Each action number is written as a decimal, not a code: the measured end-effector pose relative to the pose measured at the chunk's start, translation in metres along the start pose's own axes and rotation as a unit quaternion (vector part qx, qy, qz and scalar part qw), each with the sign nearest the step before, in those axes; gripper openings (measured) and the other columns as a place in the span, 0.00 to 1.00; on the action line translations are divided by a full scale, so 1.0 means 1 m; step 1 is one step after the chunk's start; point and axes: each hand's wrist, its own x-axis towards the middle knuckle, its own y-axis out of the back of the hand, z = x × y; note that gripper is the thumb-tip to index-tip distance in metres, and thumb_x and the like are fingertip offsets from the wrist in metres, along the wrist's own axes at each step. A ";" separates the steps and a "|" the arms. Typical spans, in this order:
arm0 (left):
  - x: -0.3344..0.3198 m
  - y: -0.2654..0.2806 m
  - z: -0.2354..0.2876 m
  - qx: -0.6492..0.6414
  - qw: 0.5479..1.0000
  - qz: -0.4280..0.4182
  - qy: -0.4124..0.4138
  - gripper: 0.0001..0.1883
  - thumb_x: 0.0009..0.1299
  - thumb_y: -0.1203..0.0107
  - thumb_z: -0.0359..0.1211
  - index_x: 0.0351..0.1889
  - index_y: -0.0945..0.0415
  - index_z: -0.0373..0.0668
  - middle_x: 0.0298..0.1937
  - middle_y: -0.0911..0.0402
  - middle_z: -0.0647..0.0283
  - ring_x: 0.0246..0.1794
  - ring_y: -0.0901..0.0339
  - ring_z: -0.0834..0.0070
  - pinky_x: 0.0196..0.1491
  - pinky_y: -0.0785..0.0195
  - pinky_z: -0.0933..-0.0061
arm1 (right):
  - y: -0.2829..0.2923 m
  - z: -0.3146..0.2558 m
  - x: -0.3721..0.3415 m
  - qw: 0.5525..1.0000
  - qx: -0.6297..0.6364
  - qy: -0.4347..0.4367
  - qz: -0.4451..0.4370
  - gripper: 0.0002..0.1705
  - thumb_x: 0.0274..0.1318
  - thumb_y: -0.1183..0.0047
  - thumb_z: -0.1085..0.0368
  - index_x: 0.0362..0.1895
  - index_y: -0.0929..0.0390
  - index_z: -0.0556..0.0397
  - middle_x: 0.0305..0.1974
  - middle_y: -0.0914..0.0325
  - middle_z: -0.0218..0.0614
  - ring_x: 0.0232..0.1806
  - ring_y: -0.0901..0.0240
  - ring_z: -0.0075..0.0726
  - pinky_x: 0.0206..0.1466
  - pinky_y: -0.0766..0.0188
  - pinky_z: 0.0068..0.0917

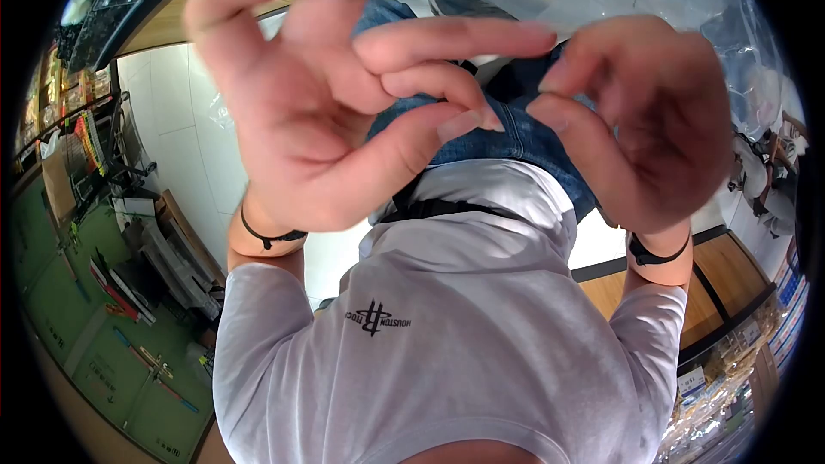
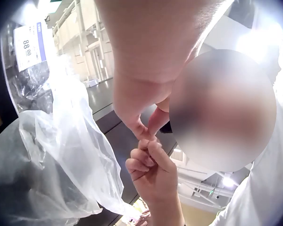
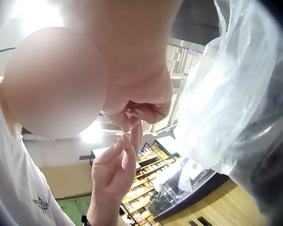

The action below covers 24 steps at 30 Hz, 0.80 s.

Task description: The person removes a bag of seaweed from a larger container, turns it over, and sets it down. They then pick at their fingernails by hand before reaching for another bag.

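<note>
Both hands are raised close together in front of the chest. In the head view, my left hand (image 1: 318, 103) faces the camera with its palm, some fingers spread and its thumb tip against a bent finger. One of its long fingers reaches toward the right hand's fingertips. My right hand (image 1: 644, 112) is curled, its thumb and forefinger tips near each other. The left wrist view shows the left hand (image 2: 146, 89) above, its tips meeting those of the right hand (image 2: 155, 174). No object shows between the fingers; whether the left pinches something tiny cannot be told.
A clear plastic bag (image 2: 66, 155) hangs beside the hands. Jeans-covered legs (image 1: 481, 133) are below them. Green cabinets (image 1: 112, 361) and a stack of boards (image 1: 176, 249) stand at the left of the head view. Wooden panels (image 1: 730, 275) lie at the right; stocked shelves (image 3: 141, 188) stand behind.
</note>
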 end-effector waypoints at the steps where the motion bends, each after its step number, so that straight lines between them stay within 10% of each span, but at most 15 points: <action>1: 0.003 -0.001 0.001 0.067 0.997 -0.013 -0.030 0.50 0.56 0.52 0.07 0.70 0.60 0.61 0.66 0.50 0.26 0.55 0.28 0.39 0.45 0.23 0.66 | -0.002 -0.007 -0.002 0.993 0.012 -0.108 0.042 0.16 0.49 0.45 0.80 0.44 0.30 0.61 0.36 0.23 0.41 0.31 0.34 0.26 0.34 0.39 0.21; 5: 0.011 0.000 0.002 0.305 0.939 -0.080 -0.140 0.54 0.55 0.50 0.08 0.71 0.63 0.66 0.66 0.48 0.29 0.50 0.25 0.42 0.42 0.22 0.67 | 0.002 -0.015 -0.002 0.933 0.086 -0.342 -0.075 0.16 0.61 0.59 0.64 0.43 0.28 0.65 0.36 0.25 0.40 0.34 0.31 0.27 0.38 0.35 0.20; 17: 0.002 -0.003 0.005 0.473 0.857 -0.142 -0.150 0.52 0.62 0.50 0.11 0.72 0.62 0.71 0.68 0.52 0.29 0.46 0.22 0.42 0.36 0.18 0.66 | -0.002 -0.016 0.015 0.944 0.008 -0.257 -0.205 0.13 0.58 0.64 0.66 0.32 0.28 0.62 0.22 0.31 0.37 0.21 0.38 0.32 0.25 0.41 0.26; 24: 0.011 0.002 0.025 0.505 0.835 -0.212 -0.051 0.37 0.62 0.47 0.12 0.68 0.52 0.35 0.62 0.37 0.33 0.41 0.19 0.54 0.41 0.22 0.72 | -0.012 -0.008 0.008 0.963 0.000 -0.207 -0.174 0.16 0.56 0.66 0.68 0.39 0.25 0.62 0.22 0.30 0.38 0.21 0.37 0.36 0.25 0.41 0.30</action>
